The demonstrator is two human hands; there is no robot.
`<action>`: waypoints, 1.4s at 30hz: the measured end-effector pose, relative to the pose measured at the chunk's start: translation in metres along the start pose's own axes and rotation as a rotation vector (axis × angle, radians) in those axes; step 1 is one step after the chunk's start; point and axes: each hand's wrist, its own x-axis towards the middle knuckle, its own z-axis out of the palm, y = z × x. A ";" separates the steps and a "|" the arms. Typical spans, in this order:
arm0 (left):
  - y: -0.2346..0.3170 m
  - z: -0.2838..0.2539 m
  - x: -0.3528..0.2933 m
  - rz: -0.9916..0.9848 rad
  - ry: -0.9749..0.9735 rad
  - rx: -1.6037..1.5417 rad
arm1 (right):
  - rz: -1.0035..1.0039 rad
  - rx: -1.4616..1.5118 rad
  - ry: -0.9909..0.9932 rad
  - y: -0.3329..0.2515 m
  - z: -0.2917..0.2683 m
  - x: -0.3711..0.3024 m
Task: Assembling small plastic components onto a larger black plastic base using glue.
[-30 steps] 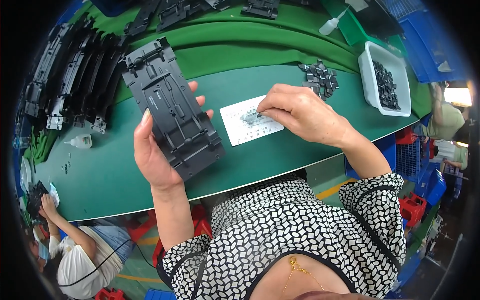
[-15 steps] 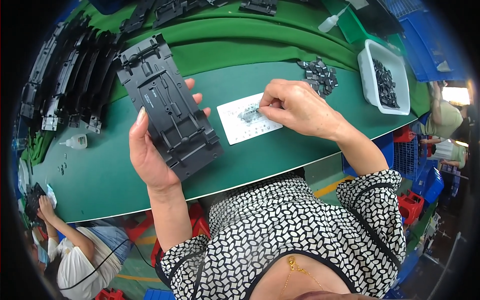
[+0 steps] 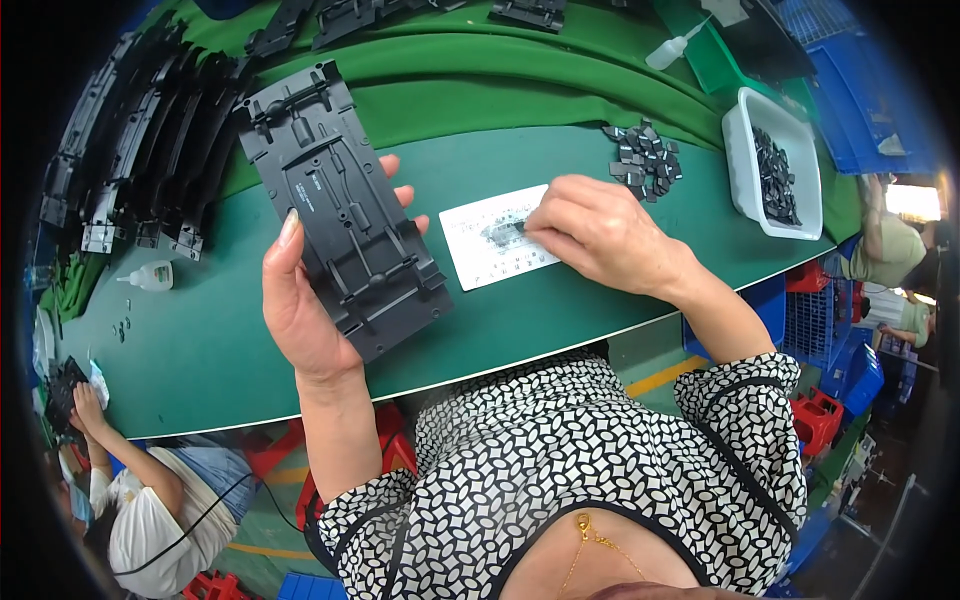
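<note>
My left hand (image 3: 308, 315) is wrapped round a black moulded plastic plate (image 3: 350, 225), long and rectangular like a toy car chassis. It is held tilted above the table, its ribbed side up, with my thumb on the left edge and fingertips showing past the right edge. My right hand (image 3: 612, 238) pinches thumb and fingers together over a white card (image 3: 480, 265) lying on the table. Dark smudges cover the card's middle. A dark speck shows by the right fingertips; what they hold is too small to make out.
Small black pieces (image 3: 645, 160) lie piled beyond my right hand, near a white tub (image 3: 742, 165) of similar pieces. Black plates (image 3: 150, 140) stand stacked at the left. Squeeze bottles (image 3: 152, 277) (image 3: 668, 52) lie left and far right. A co-worker's hand (image 3: 88, 408) is at the left edge.
My right hand has shifted slightly across the card, its fingers curling more downward, still pinched. The plate in my left hand stays almost where it was.
</note>
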 end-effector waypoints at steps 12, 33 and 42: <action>0.000 0.000 0.000 -0.002 0.019 0.046 | -0.033 -0.040 0.012 -0.003 -0.002 -0.001; 0.001 0.007 -0.002 -0.054 0.066 -0.012 | 0.665 0.404 -0.082 -0.010 -0.014 0.010; -0.002 0.010 -0.002 -0.048 0.080 -0.016 | 0.924 1.232 0.010 0.000 -0.024 0.008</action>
